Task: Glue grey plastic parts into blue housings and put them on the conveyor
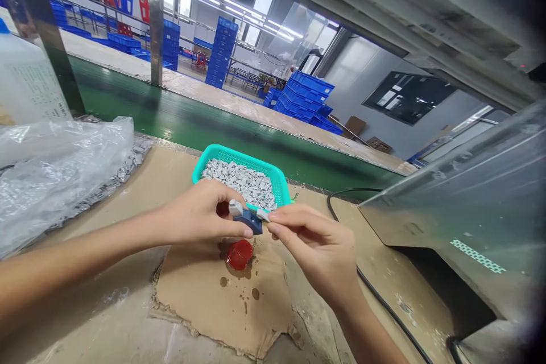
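My left hand grips a small dark blue plastic part between thumb and fingers. A light grey piece sits at the left end of that part. Pinched in the thumb and forefinger of my right hand is a small light grey plastic piece, held against the right end of the blue part; whether it is seated there I cannot tell. Just behind both hands stands a turquoise basket full of similar grey pieces. Below them, a small red cup rests on stained cardboard.
Clear plastic bags with grey parts lie at the left, by a white jug. A green conveyor belt runs behind the bench. A black cable and a metal housing stand at the right. Blue crates are stacked beyond.
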A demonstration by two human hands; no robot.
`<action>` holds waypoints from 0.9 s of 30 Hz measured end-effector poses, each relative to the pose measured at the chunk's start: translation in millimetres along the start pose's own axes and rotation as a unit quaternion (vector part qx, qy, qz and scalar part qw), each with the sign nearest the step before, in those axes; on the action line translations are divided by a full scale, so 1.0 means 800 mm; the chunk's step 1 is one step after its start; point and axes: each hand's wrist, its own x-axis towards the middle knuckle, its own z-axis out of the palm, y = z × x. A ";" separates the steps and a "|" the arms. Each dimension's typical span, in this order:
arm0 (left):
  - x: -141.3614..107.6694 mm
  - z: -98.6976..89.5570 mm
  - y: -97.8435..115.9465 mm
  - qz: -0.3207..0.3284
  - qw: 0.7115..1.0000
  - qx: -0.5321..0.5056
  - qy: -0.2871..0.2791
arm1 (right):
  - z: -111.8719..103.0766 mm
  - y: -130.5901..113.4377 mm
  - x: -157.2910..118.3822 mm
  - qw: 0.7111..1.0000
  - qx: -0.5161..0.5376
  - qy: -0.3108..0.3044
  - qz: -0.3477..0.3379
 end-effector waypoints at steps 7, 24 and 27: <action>0.000 0.001 -0.001 -0.023 1.000 -0.015 -0.012 | 0.003 0.005 -0.001 1.000 0.015 0.003 -0.006; 0.003 0.006 -0.004 -0.049 0.990 -0.129 -0.002 | 0.000 0.003 0.000 0.995 0.001 -0.098 -0.017; 0.004 0.012 -0.002 -0.083 0.965 -0.247 0.008 | 0.001 0.002 -0.002 0.995 -0.004 -0.098 -0.018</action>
